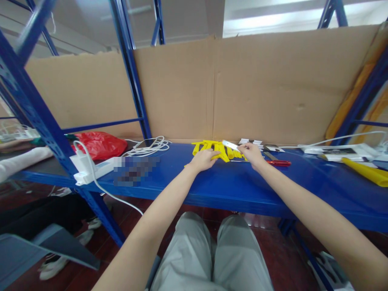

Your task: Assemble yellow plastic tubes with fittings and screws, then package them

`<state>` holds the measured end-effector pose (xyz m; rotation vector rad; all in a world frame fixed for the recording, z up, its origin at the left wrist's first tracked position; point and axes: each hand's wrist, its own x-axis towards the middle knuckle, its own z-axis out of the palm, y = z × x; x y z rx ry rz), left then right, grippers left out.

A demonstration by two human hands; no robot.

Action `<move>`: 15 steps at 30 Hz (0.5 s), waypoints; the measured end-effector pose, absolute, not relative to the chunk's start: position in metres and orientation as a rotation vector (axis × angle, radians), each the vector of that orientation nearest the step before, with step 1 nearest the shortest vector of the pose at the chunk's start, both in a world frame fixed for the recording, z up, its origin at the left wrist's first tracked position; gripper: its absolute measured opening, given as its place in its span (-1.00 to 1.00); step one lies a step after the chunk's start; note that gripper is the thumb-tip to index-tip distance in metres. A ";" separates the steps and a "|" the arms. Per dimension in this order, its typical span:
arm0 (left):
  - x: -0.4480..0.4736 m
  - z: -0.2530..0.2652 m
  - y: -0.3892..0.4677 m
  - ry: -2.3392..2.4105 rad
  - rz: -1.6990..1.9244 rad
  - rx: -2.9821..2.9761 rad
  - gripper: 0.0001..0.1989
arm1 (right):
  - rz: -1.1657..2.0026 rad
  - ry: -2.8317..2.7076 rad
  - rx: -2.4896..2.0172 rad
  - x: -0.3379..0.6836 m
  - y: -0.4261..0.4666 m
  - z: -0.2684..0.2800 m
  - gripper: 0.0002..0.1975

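Over the blue table point(169, 167), toward its back edge, the left hand point(202, 160) is closed on a yellow piece point(224, 154) — and the right hand point(252, 154) has a small white strip point(230, 145) pinched, its end right by that piece! More yellow parts point(198, 146) lie heaped just behind the left hand. A red-handled tool point(280, 163) rests beside the right hand — and well off left sits a red bag point(101, 144).

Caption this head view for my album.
Left hand holding a yellow plastic piece, right hand a white strip, above a blue metal shelf.
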<state>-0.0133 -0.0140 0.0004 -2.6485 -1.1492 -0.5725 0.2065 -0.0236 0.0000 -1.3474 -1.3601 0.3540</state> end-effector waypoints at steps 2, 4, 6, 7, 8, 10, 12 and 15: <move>-0.013 0.001 -0.015 -1.158 -0.548 -2.661 -0.59 | 0.393 -1.336 -1.306 0.206 -0.024 0.000 -0.89; -0.013 0.001 -0.015 -1.151 -0.536 -2.664 -0.58 | 0.462 -1.379 -1.296 0.202 -0.026 -0.002 -0.91; -0.013 0.000 -0.015 -1.145 -0.540 -2.654 -0.58 | 0.531 -1.447 -1.313 0.196 -0.029 -0.004 -0.92; -0.013 0.000 -0.014 -1.144 -0.547 -2.646 -0.58 | 0.557 -1.472 -1.326 0.194 -0.031 -0.004 -0.92; -0.013 -0.001 -0.013 -1.142 -0.556 -2.636 -0.58 | 0.579 -1.484 -1.339 0.191 -0.033 -0.004 -0.92; -0.013 -0.002 -0.013 -1.134 -0.570 -2.621 -0.58 | 0.617 -1.472 -1.357 0.188 -0.037 -0.002 -0.93; -0.013 -0.002 -0.013 -1.125 -0.578 -2.612 -0.58 | 0.667 -1.429 -1.366 0.187 -0.039 0.001 -0.93; -0.013 -0.001 -0.014 -1.118 -0.574 -2.600 -0.57 | 0.723 -1.380 -1.376 0.188 -0.042 0.004 -0.93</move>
